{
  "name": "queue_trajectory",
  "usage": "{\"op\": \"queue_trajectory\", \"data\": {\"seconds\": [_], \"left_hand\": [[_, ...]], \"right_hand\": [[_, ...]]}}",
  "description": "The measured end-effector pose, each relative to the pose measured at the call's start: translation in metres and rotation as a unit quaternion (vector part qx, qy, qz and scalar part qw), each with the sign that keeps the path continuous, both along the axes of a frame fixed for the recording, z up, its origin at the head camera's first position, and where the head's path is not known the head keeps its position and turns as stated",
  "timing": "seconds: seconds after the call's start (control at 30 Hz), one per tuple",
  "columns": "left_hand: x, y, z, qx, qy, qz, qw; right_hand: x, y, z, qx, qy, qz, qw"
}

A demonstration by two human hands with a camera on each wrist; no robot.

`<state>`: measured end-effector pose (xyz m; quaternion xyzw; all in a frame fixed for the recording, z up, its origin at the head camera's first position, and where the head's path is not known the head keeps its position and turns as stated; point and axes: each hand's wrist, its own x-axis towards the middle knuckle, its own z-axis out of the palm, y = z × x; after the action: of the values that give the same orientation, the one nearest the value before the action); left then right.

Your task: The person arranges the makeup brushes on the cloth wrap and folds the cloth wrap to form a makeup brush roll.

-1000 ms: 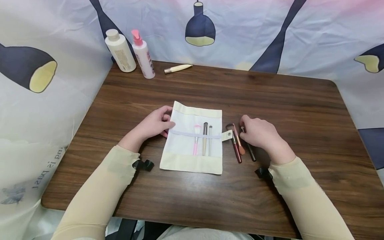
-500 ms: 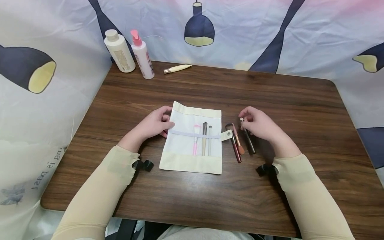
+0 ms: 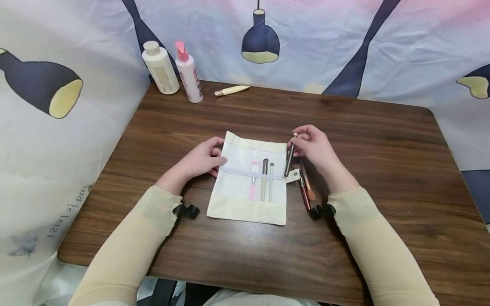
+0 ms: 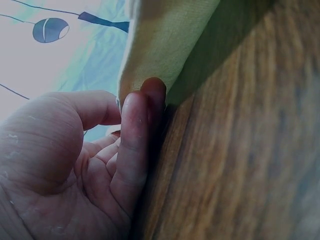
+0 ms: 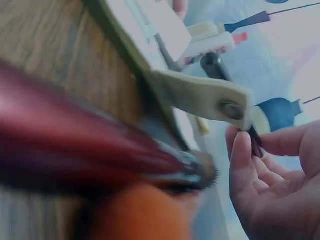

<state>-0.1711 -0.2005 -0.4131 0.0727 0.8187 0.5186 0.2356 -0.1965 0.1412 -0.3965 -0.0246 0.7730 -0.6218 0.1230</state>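
Pinching the left edge of a cream-and-white cloth brush roll (image 3: 233,187) with the left-hand grip (image 3: 199,160), closed to little more than the thickness of the cloth, with thumb in front and fingers behind. Spread open on the dark wood-grain counter (image 3: 363,140), about midway between far and front edges, slightly nearer the left edge than the right.

Holding a slim black pale-tipped brush (image 3: 289,159) in the right-hand grip (image 3: 314,146), nearly closed, with thumb and fingers on the handle. Tilted, pale tip up, dark end down at the roll's right edge, just above a cream cloth strap tab with a round metal snap (image 3: 293,175). Hard to tell from this angle whether touching the cloth or just over it.

In a row along the roll's pale lilac elastic band (image 3: 237,171): a pink-handled brush (image 3: 252,187), a beige-handled brush with dark bristles (image 3: 263,191) and a thin pale-handled brush (image 3: 271,187). Lying on the counter just past the roll's right edge: a glossy dark red brush (image 3: 305,193) and, beside it, a rose-coloured brush with orange-brown bristles (image 3: 307,182).

Upright at the counter's far left corner: a white capped bottle (image 3: 160,70) and a white bottle with a pink pump (image 3: 189,78). Lying near the far edge, to the right of both: a cream tapered tube (image 3: 232,90).
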Motion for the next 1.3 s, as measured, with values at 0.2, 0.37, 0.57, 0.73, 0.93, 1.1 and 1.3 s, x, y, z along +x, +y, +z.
{"op": "queue_trajectory", "data": {"seconds": [0.2, 0.37, 0.57, 0.73, 0.93, 1.1, 1.3], "left_hand": [[0.0, 0.001, -0.001, -0.007, 0.001, 0.001, 1.0], [0.0, 0.0, -0.001, -0.011, 0.0, 0.002, 0.9999], [0.0, 0.0, 0.002, -0.007, 0.0, 0.002, 1.0], [0.0, 0.001, 0.001, -0.01, 0.002, 0.001, 0.9999], [-0.002, 0.0, -0.003, -0.011, 0.001, 0.003, 0.9999], [-0.002, 0.0, -0.003, -0.011, -0.001, 0.003, 0.9999], [-0.002, 0.0, -0.002, -0.026, 0.017, -0.003, 0.9995]], "right_hand": [[-0.005, -0.01, -0.011, 0.019, 0.004, -0.026, 0.9995], [-0.004, -0.012, -0.013, 0.042, 0.007, -0.024, 0.9988], [-0.005, -0.012, -0.014, 0.047, 0.0, -0.001, 0.9989], [-0.005, -0.011, -0.015, 0.047, -0.004, 0.035, 0.9983], [-0.002, -0.012, -0.015, 0.057, -0.007, 0.05, 0.9971], [0.0, -0.013, -0.013, 0.069, -0.004, 0.06, 0.9958], [0.004, -0.014, -0.01, 0.085, 0.006, 0.063, 0.9944]]}}
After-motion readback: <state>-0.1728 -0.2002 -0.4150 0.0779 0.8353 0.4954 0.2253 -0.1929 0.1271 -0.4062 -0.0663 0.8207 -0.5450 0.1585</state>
